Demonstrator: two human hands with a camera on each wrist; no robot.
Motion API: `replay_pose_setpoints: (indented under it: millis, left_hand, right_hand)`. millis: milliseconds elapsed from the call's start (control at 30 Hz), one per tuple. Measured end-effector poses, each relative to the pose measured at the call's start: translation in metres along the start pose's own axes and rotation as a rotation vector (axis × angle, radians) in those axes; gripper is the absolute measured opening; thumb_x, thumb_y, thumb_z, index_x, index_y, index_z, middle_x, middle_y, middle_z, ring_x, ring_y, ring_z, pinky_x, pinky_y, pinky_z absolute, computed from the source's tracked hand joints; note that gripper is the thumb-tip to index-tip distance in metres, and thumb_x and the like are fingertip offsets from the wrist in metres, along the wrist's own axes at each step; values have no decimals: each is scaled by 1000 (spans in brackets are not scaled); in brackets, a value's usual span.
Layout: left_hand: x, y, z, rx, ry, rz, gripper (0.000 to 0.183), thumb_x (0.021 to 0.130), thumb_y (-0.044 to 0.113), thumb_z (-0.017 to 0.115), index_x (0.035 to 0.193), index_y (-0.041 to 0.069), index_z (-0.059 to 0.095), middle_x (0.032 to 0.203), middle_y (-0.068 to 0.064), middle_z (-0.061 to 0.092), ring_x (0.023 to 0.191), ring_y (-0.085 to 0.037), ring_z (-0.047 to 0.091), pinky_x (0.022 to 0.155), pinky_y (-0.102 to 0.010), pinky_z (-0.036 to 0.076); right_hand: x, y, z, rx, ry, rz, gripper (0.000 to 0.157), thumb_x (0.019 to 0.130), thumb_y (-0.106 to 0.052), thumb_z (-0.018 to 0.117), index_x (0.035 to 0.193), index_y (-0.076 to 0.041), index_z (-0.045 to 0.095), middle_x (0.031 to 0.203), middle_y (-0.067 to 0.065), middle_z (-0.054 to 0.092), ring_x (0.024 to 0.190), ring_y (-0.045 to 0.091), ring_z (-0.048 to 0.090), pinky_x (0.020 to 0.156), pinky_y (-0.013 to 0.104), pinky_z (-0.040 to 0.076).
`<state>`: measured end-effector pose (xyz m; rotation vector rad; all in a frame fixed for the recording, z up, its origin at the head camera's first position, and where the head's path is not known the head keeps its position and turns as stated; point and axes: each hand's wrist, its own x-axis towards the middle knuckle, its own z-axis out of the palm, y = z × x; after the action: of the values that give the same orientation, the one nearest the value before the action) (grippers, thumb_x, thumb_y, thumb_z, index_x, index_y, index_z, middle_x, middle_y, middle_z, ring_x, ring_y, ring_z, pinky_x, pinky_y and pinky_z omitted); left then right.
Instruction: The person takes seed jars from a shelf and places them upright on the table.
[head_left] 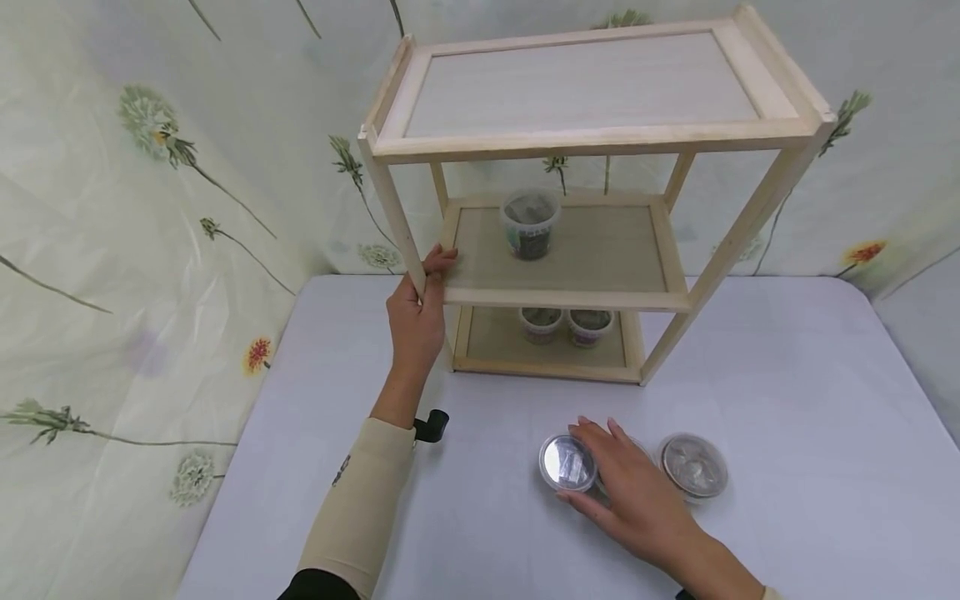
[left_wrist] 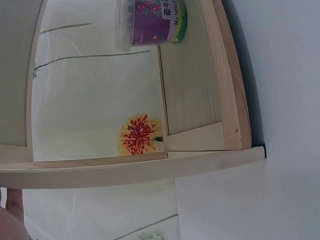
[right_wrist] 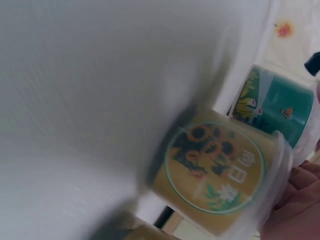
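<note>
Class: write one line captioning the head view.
Left hand grips a wooden rack; right hand spreads over round tubs.

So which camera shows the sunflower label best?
The right wrist view: the sunflower label faces it, large. From above, the head view shows lids but not the label. The left wrist view lacks it.

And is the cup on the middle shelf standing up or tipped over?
Standing up: the cup rests on its bottom with its rim facing up.

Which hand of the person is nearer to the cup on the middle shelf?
Left. The left hand grips the rack by its front left post, left of that cup; the right hand is at a lidded cup on the table, in front of the rack.
</note>
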<state>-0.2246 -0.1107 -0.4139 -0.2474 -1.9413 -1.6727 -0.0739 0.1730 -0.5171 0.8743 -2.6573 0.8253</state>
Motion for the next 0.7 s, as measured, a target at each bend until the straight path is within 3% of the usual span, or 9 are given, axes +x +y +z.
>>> replay_pose_setpoints:
  millis: [67, 400, 700]
  left_hand:
    - [0, 3, 0, 3, -1, -3, 25, 106, -1, 48, 114, -5, 71, 127, -15, 73, 137, -20, 57, 117, -34, 40]
    - [-1, 1, 0, -15, -1, -13, 26, 107, -1, 47, 115, -5, 71, 128, -13, 73, 138, -21, 56, 117, -33, 40]
    - [0, 2, 0, -13, -2, 0, 26, 107, -1, 47, 114, -5, 71, 127, -13, 73, 138, -22, 56, 117, -33, 41]
  right_hand:
    - [-2, 2, 3, 5, 3, -4, 77, 87, -48, 83, 140, 0, 56, 139, 21, 64, 134, 41, 56, 126, 35, 22]
    - [-1, 5, 9, 15, 32, -58, 76, 92, -54, 76, 140, 1, 57, 139, 15, 65, 135, 33, 57, 126, 41, 23]
    - [-1, 4, 12, -45, -29, -37, 78, 85, -48, 83, 141, 0, 57, 140, 16, 64, 139, 32, 53, 127, 40, 18]
